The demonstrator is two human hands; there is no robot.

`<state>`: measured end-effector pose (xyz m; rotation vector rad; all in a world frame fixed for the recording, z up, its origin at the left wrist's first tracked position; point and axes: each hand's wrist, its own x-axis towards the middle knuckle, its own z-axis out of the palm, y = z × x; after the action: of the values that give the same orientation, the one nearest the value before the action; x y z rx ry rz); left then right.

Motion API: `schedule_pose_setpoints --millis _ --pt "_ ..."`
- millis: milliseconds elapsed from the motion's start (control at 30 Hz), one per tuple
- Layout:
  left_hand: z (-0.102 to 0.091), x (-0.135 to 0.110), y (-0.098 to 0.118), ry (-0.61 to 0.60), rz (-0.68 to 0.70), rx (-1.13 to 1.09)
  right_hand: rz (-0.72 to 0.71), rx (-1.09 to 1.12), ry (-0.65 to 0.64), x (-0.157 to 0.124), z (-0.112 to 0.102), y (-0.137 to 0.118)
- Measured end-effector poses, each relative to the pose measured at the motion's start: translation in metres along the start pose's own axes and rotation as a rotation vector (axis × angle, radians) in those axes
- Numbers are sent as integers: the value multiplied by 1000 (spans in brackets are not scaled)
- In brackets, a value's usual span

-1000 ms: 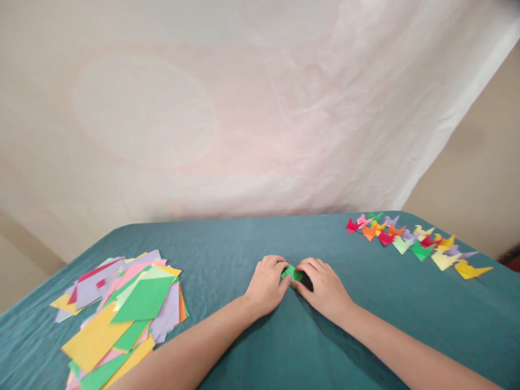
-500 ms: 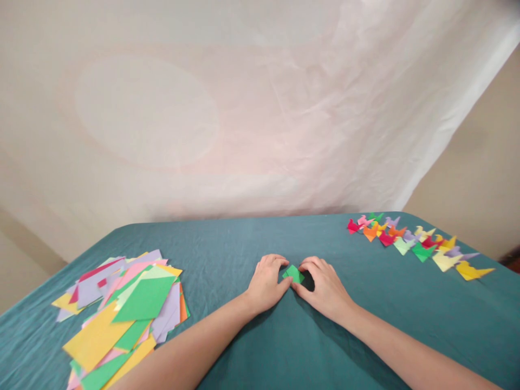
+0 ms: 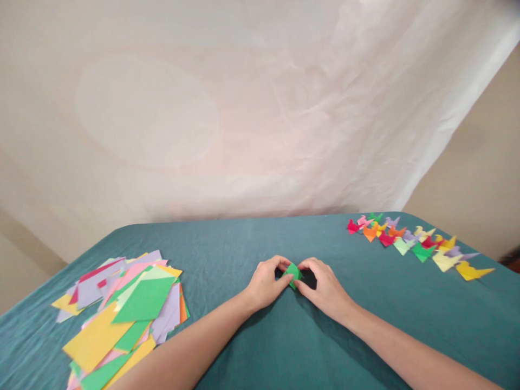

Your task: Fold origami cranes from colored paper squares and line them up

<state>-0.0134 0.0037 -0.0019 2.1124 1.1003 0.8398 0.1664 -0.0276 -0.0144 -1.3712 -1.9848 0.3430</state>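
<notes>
A small green folded paper [image 3: 293,275] is held between both hands over the middle of the table. My left hand [image 3: 268,281] pinches its left side, thumb on the near face and fingers behind. My right hand [image 3: 322,283] grips the right side in the same way, thumb low and index finger at the upper edge. The paper looks like a small diamond with a point toward me. Fingertips cover parts of its edges, so the finer folds cannot be made out.
A loose pile of coloured paper sheets [image 3: 144,299] spreads over the left of the green tablecloth [image 3: 227,244]. Rows of folded paper birds [image 3: 423,251] in several colours stand at the right. Behind the table hangs a pale cloth [image 3: 252,108].
The green paper has turned and now shows a taller diamond shape between my fingers. Both hands have shifted only slightly; the pile and the birds are unchanged.
</notes>
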Motion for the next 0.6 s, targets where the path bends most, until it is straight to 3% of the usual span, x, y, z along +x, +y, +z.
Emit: schedule_pose_setpoints --millis 267,600 --pt "-1 3 -1 34 -34 -268 76 119 48 0 0 -2" --pt "0 4 -3 -29 -54 -486 23 257 -15 0 -4 -8"
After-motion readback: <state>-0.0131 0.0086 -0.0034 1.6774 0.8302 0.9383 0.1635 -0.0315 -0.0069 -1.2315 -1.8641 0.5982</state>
